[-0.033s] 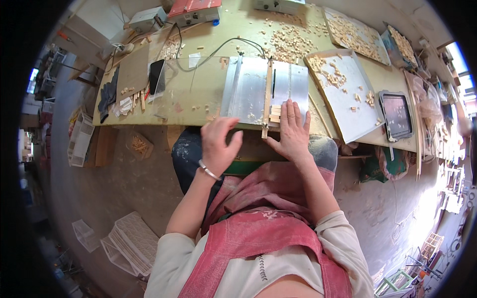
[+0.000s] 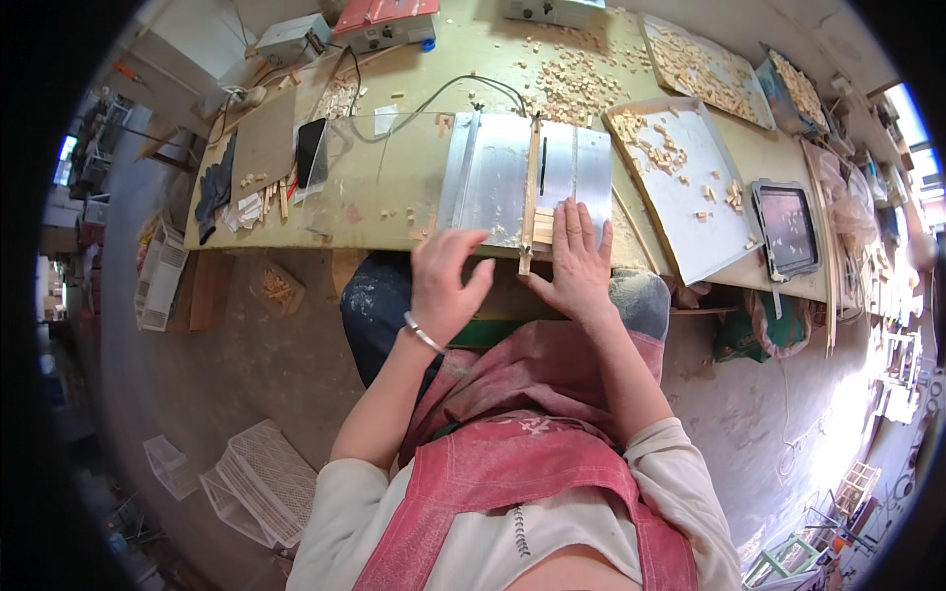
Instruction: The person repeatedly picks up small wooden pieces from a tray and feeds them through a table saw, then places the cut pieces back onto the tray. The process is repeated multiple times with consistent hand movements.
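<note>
Where the metal plate (image 2: 493, 177) sits on the bench (image 2: 384, 182), wood pieces (image 2: 542, 226) lie beside a wooden strip (image 2: 532, 175), upper centre. Right hand (image 2: 581, 264) — flat, fingers extended over the pieces' right ends. Left hand (image 2: 448, 284) — half-curled, thumb apart, visibly empty, lower left of the plate.

Left grip (image 2: 445, 279): bare hand, fingers bent, near the silver plate (image 2: 495, 172)
Right grip (image 2: 581, 271): bare hand, laid flat, fingers against small wood sticks (image 2: 542, 226)
Wood strip (image 2: 532, 177): along the plate, just left of the sticks
White tray (image 2: 705, 231): right of the plate, wood bits (image 2: 666, 154) inside
Tabletop (image 2: 384, 187): yellow-green
</note>
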Demonstrator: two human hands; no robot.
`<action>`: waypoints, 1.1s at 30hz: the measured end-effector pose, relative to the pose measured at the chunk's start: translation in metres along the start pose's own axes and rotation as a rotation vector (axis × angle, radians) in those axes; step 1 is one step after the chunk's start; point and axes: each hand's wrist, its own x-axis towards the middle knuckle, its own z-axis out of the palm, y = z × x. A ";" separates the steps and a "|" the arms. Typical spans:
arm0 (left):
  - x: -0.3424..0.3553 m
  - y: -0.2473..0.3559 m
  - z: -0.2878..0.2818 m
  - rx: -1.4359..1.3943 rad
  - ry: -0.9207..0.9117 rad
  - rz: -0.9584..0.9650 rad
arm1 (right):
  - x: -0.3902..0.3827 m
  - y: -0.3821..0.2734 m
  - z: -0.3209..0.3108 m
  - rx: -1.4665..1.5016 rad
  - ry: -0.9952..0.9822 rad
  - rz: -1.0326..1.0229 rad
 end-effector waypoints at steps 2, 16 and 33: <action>0.011 0.009 0.018 0.027 -0.024 0.052 | 0.001 0.000 0.002 0.023 0.013 0.002; 0.058 0.004 0.080 0.215 -0.272 -0.060 | -0.001 0.004 0.014 -0.019 0.088 -0.013; 0.061 -0.001 0.083 0.183 -0.276 -0.083 | 0.021 0.027 -0.032 0.350 0.095 -0.065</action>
